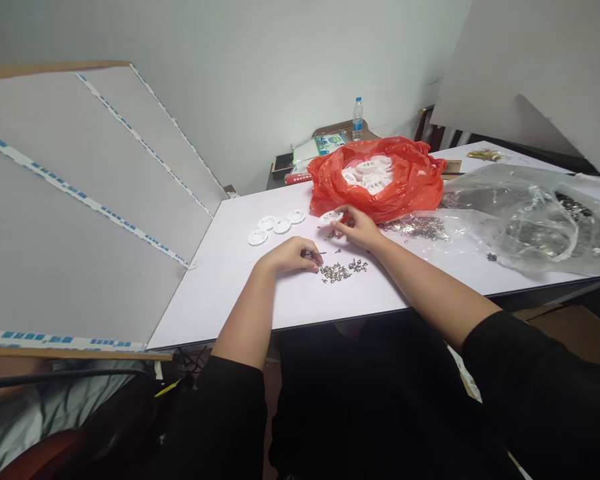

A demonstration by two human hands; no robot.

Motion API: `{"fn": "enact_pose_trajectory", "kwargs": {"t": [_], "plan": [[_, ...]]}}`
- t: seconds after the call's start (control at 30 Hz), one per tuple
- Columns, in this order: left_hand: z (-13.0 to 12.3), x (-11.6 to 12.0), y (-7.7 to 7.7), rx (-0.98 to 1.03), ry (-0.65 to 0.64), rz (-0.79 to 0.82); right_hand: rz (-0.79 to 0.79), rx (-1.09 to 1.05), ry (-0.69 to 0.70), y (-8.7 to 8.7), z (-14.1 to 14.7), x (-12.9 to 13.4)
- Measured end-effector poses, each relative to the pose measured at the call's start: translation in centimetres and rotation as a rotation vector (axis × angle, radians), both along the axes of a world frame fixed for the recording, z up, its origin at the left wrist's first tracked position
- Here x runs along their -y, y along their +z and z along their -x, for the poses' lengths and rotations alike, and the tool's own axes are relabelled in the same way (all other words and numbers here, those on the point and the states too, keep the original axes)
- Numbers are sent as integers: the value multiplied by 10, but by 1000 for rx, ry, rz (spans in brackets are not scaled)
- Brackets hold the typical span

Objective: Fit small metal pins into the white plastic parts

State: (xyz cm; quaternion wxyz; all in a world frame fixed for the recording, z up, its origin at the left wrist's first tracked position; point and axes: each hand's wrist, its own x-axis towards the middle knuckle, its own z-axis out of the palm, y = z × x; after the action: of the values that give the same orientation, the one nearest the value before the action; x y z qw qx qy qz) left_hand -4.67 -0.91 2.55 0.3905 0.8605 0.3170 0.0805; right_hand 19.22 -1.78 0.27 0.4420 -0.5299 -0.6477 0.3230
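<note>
My right hand [356, 227] pinches a white round piece [330, 218] by its right edge, just in front of the red bag. My left hand [300, 255] is curled low over the white table [240, 287], its fingers closed around a thin dark item [321, 253] too small to name. Right beside its fingertips lies a pile of small metal parts [336, 272], with a smaller cluster [359, 265] to the right. Several white round pieces [282, 226] lie on the table beyond my left hand. More small parts lie under my right hand.
A red plastic bag [325, 187] full of white pieces stands at the back. Clear bags [520, 227] with metal parts cover the right side. Behind are a water bottle [358, 120] and papers. A grey panel [80, 220] borders the left.
</note>
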Motion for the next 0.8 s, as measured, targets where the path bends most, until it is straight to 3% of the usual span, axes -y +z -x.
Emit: {"fn": "enact_pose_trajectory", "kwargs": {"t": [0.5, 0.7, 0.8], "plan": [[-1, 1, -2, -116, -22, -57, -37, 10, 14, -5, -2, -5], [2, 5, 1, -60, 19, -58, -54, 21, 20, -5, -2, -4], [4, 5, 3, -5, 83, 26, -42, 7, 30, -5, -2, -3]]}}
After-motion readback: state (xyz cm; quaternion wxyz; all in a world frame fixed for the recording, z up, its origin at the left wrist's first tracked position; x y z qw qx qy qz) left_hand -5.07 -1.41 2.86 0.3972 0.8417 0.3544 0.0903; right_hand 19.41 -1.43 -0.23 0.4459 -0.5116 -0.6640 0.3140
